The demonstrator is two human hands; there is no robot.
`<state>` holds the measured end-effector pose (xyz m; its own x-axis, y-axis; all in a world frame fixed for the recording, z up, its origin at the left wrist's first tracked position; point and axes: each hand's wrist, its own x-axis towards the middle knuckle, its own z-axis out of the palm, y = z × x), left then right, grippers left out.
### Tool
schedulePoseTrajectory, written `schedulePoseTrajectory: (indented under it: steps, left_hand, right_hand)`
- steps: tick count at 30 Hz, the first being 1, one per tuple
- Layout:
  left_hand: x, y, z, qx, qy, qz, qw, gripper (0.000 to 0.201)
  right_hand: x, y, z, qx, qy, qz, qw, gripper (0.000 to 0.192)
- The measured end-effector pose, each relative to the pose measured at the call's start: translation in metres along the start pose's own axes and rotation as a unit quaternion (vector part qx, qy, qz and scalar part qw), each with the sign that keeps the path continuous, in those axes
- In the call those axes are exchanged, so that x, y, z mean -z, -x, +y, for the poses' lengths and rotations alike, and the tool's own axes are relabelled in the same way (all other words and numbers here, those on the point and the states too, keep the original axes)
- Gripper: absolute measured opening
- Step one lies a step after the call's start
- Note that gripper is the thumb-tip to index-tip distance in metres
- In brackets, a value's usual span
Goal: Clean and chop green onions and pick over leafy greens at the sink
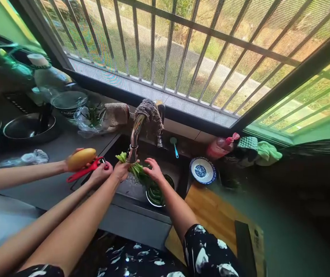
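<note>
Under the faucet (136,134), my left hand (120,171) is closed around a bunch of leafy green vegetables (137,171), its pale cut stalks pointing up and left. My right hand (153,170) is beside the leafy end with its fingers apart; whether it touches the leaves I cannot tell. Below the greens is the dark sink (129,190). A metal bowl (155,204) of long green vegetables (155,193) sits in it, partly hidden by my right forearm.
At left, a co-worker's hands hold a yellow oval potato-like item (81,159) and a red-handled peeler (82,172). A cutting board (211,209), blue-white bowl (195,177) and pink bottle (219,147) stand right. Pans (29,127) are at far left; a barred window is behind.
</note>
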<state>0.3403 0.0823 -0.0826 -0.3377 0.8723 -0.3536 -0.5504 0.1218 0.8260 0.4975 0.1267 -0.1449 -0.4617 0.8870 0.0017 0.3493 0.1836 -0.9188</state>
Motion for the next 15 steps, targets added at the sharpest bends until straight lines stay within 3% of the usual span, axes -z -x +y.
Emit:
schedulePoseTrajectory:
  steps: [3,6,9,13,15]
  left_hand:
    - [0.003,0.000,-0.007,-0.039,-0.013,0.012,0.999,0.058]
    - [0.011,-0.003,-0.010,-0.075,-0.023,0.057,0.995,0.054]
    - [0.016,-0.001,-0.002,-0.112,-0.008,0.121,0.986,0.040]
    - [0.012,0.015,0.023,-0.101,-0.006,0.120,0.988,0.030]
    - [0.006,0.024,0.038,-0.089,-0.018,0.103,0.990,0.030]
  right_hand:
    - [-0.024,-0.004,-0.018,0.035,0.054,0.025,0.998,0.044]
    - [-0.053,-0.004,-0.027,0.017,0.022,-0.033,0.999,0.044]
    - [-0.074,-0.004,-0.024,-0.008,-0.007,-0.041,0.999,0.046]
    - [-0.077,-0.009,-0.013,0.047,-0.040,-0.101,0.993,0.043]
    - [-0.072,-0.014,-0.007,0.035,-0.014,-0.121,0.992,0.046]
